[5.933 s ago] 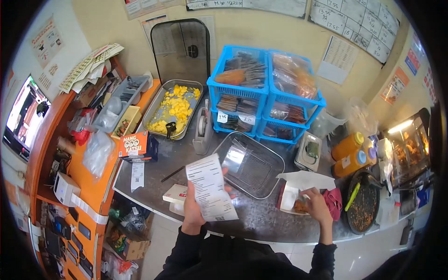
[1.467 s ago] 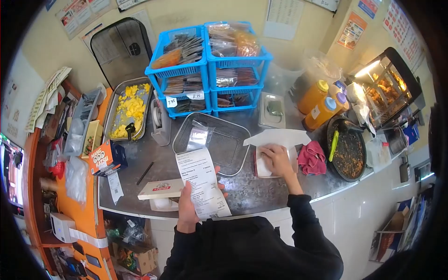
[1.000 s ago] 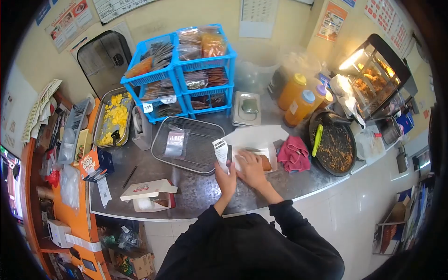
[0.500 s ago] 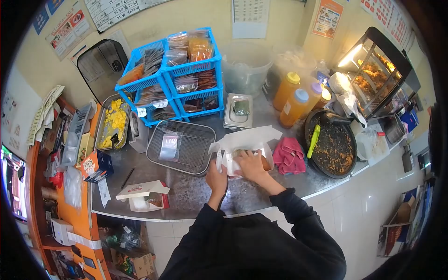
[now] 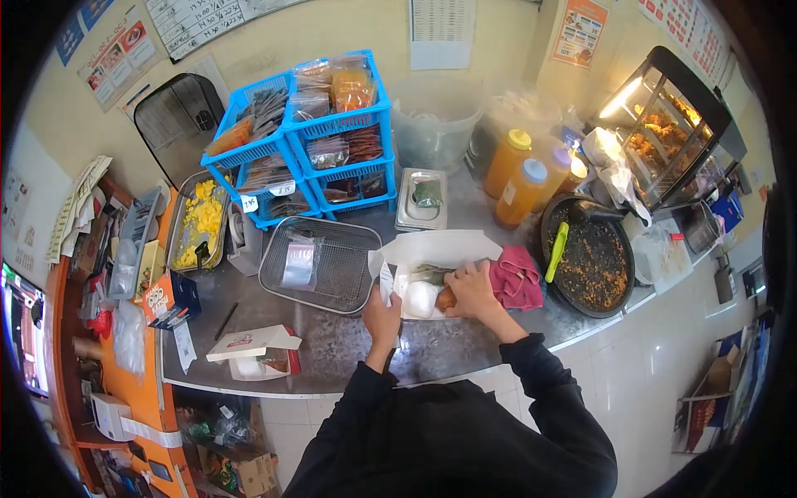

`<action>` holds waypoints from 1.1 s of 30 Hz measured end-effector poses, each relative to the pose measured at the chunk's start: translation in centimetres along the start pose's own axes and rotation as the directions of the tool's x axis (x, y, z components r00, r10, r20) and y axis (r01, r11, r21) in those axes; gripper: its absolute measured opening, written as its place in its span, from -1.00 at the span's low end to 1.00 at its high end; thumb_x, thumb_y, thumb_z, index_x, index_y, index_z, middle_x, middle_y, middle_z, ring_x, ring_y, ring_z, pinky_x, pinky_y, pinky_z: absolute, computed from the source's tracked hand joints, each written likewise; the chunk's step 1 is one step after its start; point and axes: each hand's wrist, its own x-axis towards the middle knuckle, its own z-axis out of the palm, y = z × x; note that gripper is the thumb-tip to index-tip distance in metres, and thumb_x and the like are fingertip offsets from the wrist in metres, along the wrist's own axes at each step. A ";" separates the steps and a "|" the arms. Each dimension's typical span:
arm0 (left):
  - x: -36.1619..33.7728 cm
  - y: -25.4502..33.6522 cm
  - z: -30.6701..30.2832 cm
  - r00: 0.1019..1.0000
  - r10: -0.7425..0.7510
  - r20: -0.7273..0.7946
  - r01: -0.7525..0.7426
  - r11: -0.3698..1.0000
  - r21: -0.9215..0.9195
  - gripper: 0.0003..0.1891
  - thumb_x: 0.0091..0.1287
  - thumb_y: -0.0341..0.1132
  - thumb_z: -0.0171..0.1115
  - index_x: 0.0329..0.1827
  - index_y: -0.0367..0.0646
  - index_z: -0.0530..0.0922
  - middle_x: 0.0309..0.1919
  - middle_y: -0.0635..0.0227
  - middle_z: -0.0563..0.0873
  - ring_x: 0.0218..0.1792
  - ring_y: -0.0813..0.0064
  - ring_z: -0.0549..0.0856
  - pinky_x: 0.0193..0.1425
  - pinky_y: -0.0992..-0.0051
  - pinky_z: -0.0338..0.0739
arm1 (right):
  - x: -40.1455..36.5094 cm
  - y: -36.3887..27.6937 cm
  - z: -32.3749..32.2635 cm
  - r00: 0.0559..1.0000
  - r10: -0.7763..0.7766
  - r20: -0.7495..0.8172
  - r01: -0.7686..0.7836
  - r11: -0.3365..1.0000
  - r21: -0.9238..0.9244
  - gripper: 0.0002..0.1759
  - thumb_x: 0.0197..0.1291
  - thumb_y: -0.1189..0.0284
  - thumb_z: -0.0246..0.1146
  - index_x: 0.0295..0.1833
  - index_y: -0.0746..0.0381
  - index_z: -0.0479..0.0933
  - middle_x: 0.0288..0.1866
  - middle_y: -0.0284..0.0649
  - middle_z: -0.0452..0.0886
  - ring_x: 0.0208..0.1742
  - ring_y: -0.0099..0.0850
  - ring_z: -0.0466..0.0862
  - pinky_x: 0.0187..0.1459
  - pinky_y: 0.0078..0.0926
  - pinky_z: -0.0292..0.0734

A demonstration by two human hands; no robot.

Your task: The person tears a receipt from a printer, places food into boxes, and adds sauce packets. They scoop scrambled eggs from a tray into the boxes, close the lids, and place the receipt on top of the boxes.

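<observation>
An open white paper food box (image 5: 444,245) stands at the counter's front, its lid raised at the back. Inside are a round white mound (image 5: 420,299), likely rice, a brown fried piece (image 5: 447,300) and a dark green packet (image 5: 427,272). My left hand (image 5: 382,319) is closed on the box's left side flap. Curled over the box's right end, my right hand (image 5: 475,292) covers part of the fried piece, thumb reaching inside; its hidden fingertips appear to grip that piece. A crumpled pink cloth (image 5: 516,278) lies right beside this hand.
A wire-mesh tray (image 5: 340,257) holding clear bags sits left of the box. Nearby is another food box (image 5: 256,342), partly open. Stacked blue baskets (image 5: 340,120), sauce bottles (image 5: 521,192) and a steel container (image 5: 411,217) stand behind. A crumb-filled black pan (image 5: 589,266) is at right.
My right hand has shifted right, from over the middle of the box to its right end. The white mound and green packet have come into view. My left hand stays at the left flap.
</observation>
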 end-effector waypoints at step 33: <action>0.2 1.0 -2.1 0.992 0.042 0.116 -0.049 0.997 0.060 -0.69 0.22 -0.19 0.26 -0.06 -0.18 0.58 -0.34 -0.03 0.71 -0.26 -0.08 0.69 -0.19 0.09 0.54 | -4.7 0.6 1.4 0.722 0.614 -0.320 -0.176 0.610 0.772 -0.72 0.21 0.34 0.27 -0.02 0.24 0.61 -0.26 -0.02 0.66 -0.23 -0.08 0.66 -0.14 -0.23 0.54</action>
